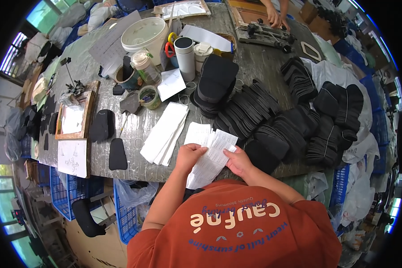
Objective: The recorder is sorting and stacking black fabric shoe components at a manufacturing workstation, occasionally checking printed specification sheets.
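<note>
Left hand (188, 154), right hand (239, 161) — both pinching white printed paper slips (212, 156) at grey table (263, 62) near edge; white round plastic tub (144, 33) at far edge — contents unclear.

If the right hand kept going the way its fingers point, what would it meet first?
Beyond the paper slips it holds, the right hand would probably meet the left hand first; depth is unclear.

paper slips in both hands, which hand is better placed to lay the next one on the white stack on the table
Probably left: the left hand pinches the paper slips nearest the white stack; the right hand supports them farther away.
</note>
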Tool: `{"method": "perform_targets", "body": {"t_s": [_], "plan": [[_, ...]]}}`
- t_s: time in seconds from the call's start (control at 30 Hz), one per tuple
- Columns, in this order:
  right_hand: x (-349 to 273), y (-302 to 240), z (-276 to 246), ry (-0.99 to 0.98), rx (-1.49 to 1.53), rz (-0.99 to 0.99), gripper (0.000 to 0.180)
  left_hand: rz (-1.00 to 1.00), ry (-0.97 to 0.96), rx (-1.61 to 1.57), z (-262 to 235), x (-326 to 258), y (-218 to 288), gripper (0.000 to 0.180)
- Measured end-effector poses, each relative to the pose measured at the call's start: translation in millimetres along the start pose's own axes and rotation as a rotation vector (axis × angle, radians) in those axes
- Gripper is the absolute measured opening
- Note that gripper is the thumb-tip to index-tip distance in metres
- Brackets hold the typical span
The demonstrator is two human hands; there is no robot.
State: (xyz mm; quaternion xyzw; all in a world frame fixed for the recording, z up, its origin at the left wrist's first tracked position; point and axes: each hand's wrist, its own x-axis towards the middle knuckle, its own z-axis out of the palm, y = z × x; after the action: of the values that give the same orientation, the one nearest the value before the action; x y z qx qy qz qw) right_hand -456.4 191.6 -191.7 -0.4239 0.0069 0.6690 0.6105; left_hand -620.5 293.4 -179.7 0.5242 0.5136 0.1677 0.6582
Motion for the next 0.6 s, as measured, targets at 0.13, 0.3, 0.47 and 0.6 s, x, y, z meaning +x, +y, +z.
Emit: {"method": "perform_targets", "body": {"t_s": [0.13,0.3,0.47,0.6], "plan": [[1,1,-4,0.083,0.01,-0.012,0.032,-0.01,0.159,0.05,-11,13,3,0.02],[0,4,-7,0.055,0.043,0.008,0.031,0.679,0.534,0.809,-15,24,-15,0.029],[-1,2,-4,0.021,0.014,0.014,0.032,0.13,-0.091,0.149,6,-3,-4,0.023],[-2,2,-2,0.011,0.018,0.021,0.032,0.002,-0.067,0.038,7,-5,-1,0.016]]}}
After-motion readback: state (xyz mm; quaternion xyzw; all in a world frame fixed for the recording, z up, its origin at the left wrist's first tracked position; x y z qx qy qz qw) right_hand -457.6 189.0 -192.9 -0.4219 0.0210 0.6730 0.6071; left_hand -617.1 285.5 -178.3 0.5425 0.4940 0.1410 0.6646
